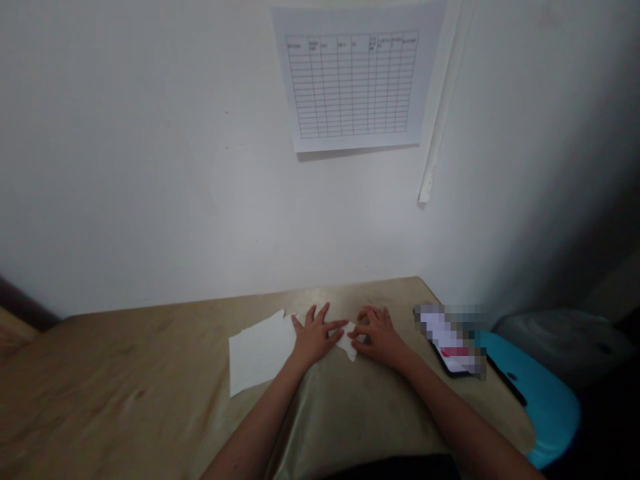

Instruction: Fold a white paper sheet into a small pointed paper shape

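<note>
1. Keep small paper piece (353, 352) flat on desk (150, 373), nearer back edge; use light fingertips, avoid creasing.
2. Touching it with spread left hand (315, 337) and curled right hand (379, 333); grip pinched or merely pressing: cannot tell.
3. Count: one small piece, one larger torn sheet (263, 357), one phone (453, 360) by right edge.

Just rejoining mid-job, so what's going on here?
The person's left hand and right hand are both at a small white scrap on the table; whether either pinches it is hard to tell. A larger white sheet with a ragged edge lies to the left, a phone to the right.
</note>
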### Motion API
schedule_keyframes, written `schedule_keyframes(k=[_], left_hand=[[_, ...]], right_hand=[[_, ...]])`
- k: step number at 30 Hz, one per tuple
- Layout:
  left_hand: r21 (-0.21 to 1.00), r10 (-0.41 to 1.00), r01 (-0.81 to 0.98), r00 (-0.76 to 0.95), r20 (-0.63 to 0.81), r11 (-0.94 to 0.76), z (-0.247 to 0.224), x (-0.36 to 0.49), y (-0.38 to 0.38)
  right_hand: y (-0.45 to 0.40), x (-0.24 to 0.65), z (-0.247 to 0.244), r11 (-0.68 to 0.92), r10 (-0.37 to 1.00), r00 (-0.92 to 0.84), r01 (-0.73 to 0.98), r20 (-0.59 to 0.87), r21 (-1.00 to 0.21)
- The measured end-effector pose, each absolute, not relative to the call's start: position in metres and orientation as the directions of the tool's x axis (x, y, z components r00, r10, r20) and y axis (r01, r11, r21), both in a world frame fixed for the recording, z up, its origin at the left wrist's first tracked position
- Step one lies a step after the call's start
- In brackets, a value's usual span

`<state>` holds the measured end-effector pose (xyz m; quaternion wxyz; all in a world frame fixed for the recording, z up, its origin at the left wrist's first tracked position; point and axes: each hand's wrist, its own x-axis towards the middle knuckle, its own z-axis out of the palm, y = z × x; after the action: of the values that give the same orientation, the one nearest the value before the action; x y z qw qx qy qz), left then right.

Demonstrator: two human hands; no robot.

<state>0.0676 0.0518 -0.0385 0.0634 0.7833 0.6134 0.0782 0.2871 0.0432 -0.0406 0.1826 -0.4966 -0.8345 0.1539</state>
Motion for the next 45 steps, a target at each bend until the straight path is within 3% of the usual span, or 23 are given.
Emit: schedule_keyframes(k=[12,23,30,37,45], left_hand=[[0.186,0.971,0.952,0.236,0.051,-0.241,-0.038,0.068,0.05],[0.192,0.962,0.943,0.261,0.078,-0.271,-0.043,0.066,0.051],[0.182,0.951,0.936,0.285,0.117,-0.302,-0.044,0.064,0.05],[0.185,0.954,0.938,0.277,0.112,-0.294,-0.046,0.065,0.051],[0.172,0.956,0.942,0.272,0.113,-0.288,-0.046,0.065,0.052]], right_hand=[[0.034,0.294,-0.035,0.577,0.786,-0.598,0.621,0.156,-0.53],[0.037,0.298,-0.042,0.638,0.736,-0.626,0.516,0.256,-0.571],[0.047,0.301,-0.049,0.479,0.877,-0.354,0.699,0.325,-0.531],[0.043,0.294,-0.046,0.41,0.912,-0.363,0.827,0.194,-0.384],[0.042,0.295,-0.038,0.361,0.932,-0.33,0.859,0.147,-0.362]])
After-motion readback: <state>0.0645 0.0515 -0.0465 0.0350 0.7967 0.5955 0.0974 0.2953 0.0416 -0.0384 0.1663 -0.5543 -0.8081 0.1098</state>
